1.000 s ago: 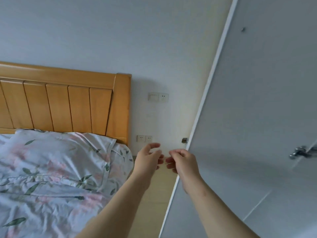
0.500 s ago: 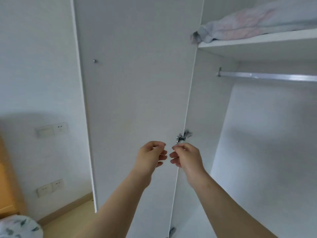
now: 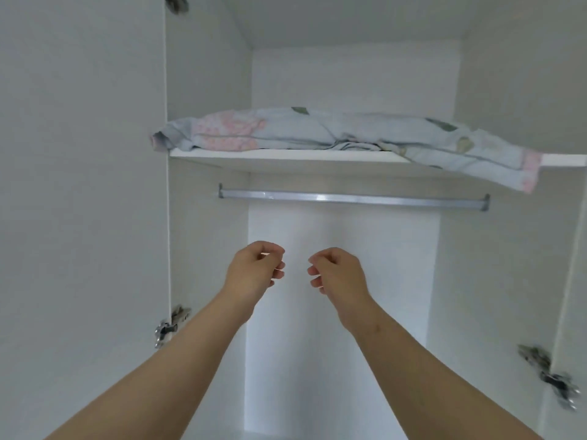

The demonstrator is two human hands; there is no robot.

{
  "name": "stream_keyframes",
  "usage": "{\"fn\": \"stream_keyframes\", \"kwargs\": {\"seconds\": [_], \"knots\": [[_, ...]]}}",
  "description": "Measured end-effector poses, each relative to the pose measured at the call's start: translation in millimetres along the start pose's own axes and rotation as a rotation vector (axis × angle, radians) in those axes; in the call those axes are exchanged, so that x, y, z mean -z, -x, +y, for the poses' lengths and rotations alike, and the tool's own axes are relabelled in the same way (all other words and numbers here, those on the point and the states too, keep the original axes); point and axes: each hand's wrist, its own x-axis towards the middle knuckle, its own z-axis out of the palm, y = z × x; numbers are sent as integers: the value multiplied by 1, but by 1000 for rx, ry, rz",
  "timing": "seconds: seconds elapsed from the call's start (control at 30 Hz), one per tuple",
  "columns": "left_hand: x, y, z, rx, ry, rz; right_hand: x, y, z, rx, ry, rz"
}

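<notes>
Facing: open white wardrobe (image 3: 349, 74), view tilted up into it (wide-angle, so the edges bend).
Left hand: left hand (image 3: 254, 268) is raised in front of the wardrobe's back panel (image 3: 317, 344), below the rail. Fingers curled in, thumb tip meeting the forefinger. Grip loosely clenched, nothing visible in it.
Right hand: right hand (image 3: 340, 274) mirrors that pose just to the right, with a gap between the two hands and no contact. Grip also clenched, nothing visible held.
Rail: metal hanging rail (image 3: 352, 198) runs left to right under the shelf. It sits above both hands and farther in, well apart from them.
Shelf: white shelf (image 3: 286, 155) spans the wardrobe just above the rail.
Floral cloth: pale blue floral cloth (image 3: 317, 131) with pink flowers and green leaves lies crumpled along the shelf. Its left end pokes past the shelf's left end, and its right end droops over the front edge.
Left door: left door (image 3: 79, 185) is swung open and fills the left of the view.
Hinges: left hinge (image 3: 168, 327) sits at the door edge beside the left forearm. Top hinge (image 3: 176, 3) is at the upper left (blurred). Right hinge (image 3: 552, 379) is low on the right.
Forearms: both are bare and come up from the near bottom edge.
</notes>
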Motion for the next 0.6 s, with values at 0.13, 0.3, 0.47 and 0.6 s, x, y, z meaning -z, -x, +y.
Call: {"fn": "stream_keyframes", "kwargs": {"seconds": [0.13,0.3,0.47,0.6], "knots": [[-26,-25,34,-182,-111,-26,31,-21,-25,89,52,63],[-53,-61,74,-345,-182,-6,65,-56,-56,238,136,142],[-75,-99,103,-540,-387,130,96,-91,-74,392,278,214],[-94,-136,106,-720,-756,259,117,-126,-76,525,480,277]]}}
